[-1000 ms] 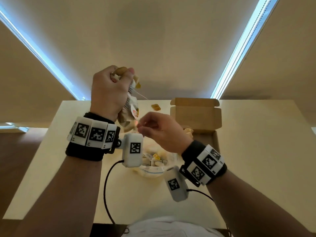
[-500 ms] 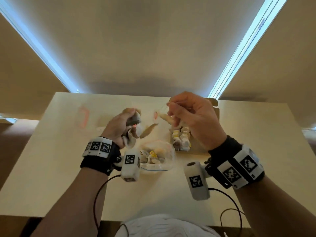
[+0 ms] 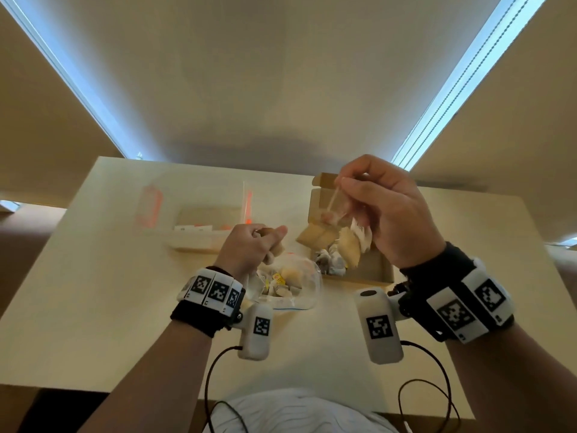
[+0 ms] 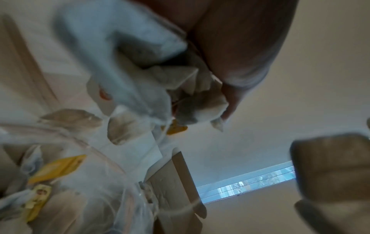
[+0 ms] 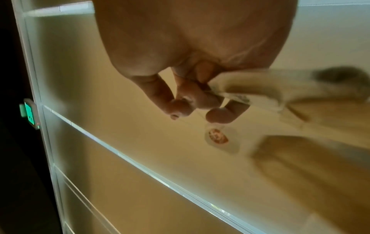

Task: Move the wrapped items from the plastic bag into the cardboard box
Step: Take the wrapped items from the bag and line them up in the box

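My right hand (image 3: 349, 185) is raised over the open cardboard box (image 3: 374, 270) and pinches thin strings, from which wrapped items (image 3: 320, 239) dangle just above the box. The right wrist view shows its fingertips (image 5: 180, 107) pinching a string, with a wrapped item (image 5: 250, 88) and a round tag (image 5: 218, 137) beside them. More wrapped items (image 3: 331, 264) lie inside the box. My left hand (image 3: 265, 239) grips a bunch of wrapped items (image 4: 192, 95) above the clear plastic bag (image 3: 307, 295), which holds several more with yellow tags (image 4: 56, 166).
A clear plastic container (image 3: 199, 235) with orange pieces stands on the pale table (image 3: 93, 292) behind my left hand. The box's lid flap (image 3: 321, 179) stands up at the far side. Wrist camera cables (image 3: 215, 370) hang at the near edge.
My left hand has come down from high up to just over the bag. My right hand has moved right and up over the box, carrying dangling wrapped items by their strings.
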